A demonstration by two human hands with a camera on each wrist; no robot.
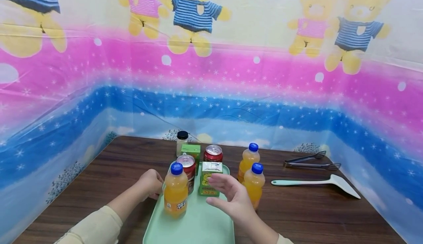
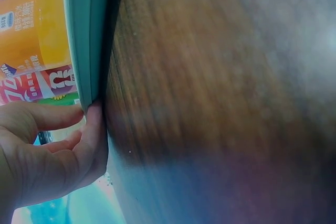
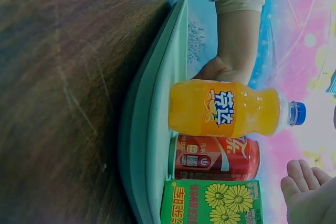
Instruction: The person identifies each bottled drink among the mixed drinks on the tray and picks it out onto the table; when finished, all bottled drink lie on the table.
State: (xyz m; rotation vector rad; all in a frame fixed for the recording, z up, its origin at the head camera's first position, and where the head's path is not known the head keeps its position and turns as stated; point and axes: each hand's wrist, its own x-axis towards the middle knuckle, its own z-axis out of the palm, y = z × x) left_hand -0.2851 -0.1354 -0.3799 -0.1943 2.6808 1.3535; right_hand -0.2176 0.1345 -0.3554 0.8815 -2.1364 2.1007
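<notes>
A light green tray point(image 1: 198, 229) lies on the table in the head view. My left hand point(image 1: 152, 183) pinches its left rim between thumb and finger, as the left wrist view shows at the tray's edge point(image 2: 84, 40). Over the tray's right side, my right hand point(image 1: 232, 196) has its fingers extended and holds nothing; it is nearest to a green carton with yellow flowers point(image 1: 206, 189). An orange drink bottle with a blue cap point(image 1: 175, 192) stands upright on the tray, in front of a red can point(image 1: 188, 167). Behind are another green carton point(image 1: 191, 148) and another red can point(image 1: 213, 154).
Two more orange drink bottles point(image 1: 248, 159) stand right of the tray, the nearer one partly behind my right hand. A black-lidded jar point(image 1: 182, 139) is at the back. Metal tongs point(image 1: 310, 165) and a pale green-handled spatula point(image 1: 333, 181) lie at right. A printed curtain point(image 1: 231, 75) surrounds the table.
</notes>
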